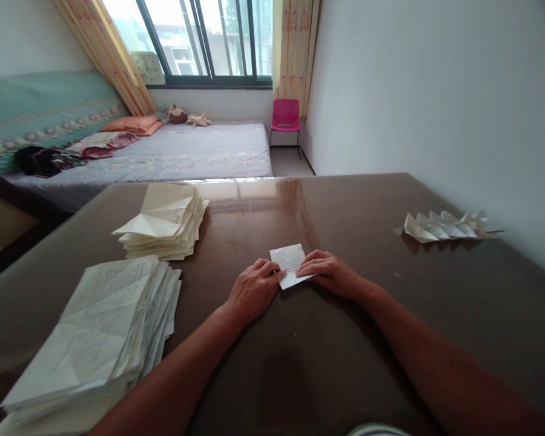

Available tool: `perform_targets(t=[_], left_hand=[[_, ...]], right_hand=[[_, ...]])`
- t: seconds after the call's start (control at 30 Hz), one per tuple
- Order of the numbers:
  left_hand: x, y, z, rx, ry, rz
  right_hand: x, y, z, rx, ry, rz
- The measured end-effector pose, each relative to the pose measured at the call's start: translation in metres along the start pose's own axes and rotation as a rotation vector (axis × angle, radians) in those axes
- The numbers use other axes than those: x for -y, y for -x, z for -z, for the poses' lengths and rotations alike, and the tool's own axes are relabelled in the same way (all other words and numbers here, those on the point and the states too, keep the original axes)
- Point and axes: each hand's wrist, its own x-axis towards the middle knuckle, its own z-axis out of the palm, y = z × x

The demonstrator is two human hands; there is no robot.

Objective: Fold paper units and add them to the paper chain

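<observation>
So, small written-on paper [290, 261] under both hands, mid-table.
It sits well in from the table's [354, 200] edges: left hand [255, 287] loosely curled, thumb on its left side; right hand [330, 271] flatter, fingers over the right side. Can't tell if either actually pinches it. Probably light, bendy and easy to tear, so I'd hold opposite edges. Writing's too tiny to read, and fingers hide both sides.

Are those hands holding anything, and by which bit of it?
Yes, a small white paper with writing: the left hand is at its left edge, the right hand at its right edge.
</observation>
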Motion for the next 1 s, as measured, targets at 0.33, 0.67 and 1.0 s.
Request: perform_targets(t=[0.33,0.67,1.0], left_hand=[[0.003,-0.001,-0.013,-0.127,0.285,0.404],[0.003,0.003,-0.007,-0.051,0.155,0.315],[0.001,-0.004,-0.006,-0.003,0.117,0.383]], right_hand=[[-0.007,-0.019,-0.017,-0.223,-0.11,-0.401],[-0.004,-0.049,-0.011,-0.123,0.282,-0.562],[-0.001,-0.049,-0.018,-0.164,0.401,-0.626]])
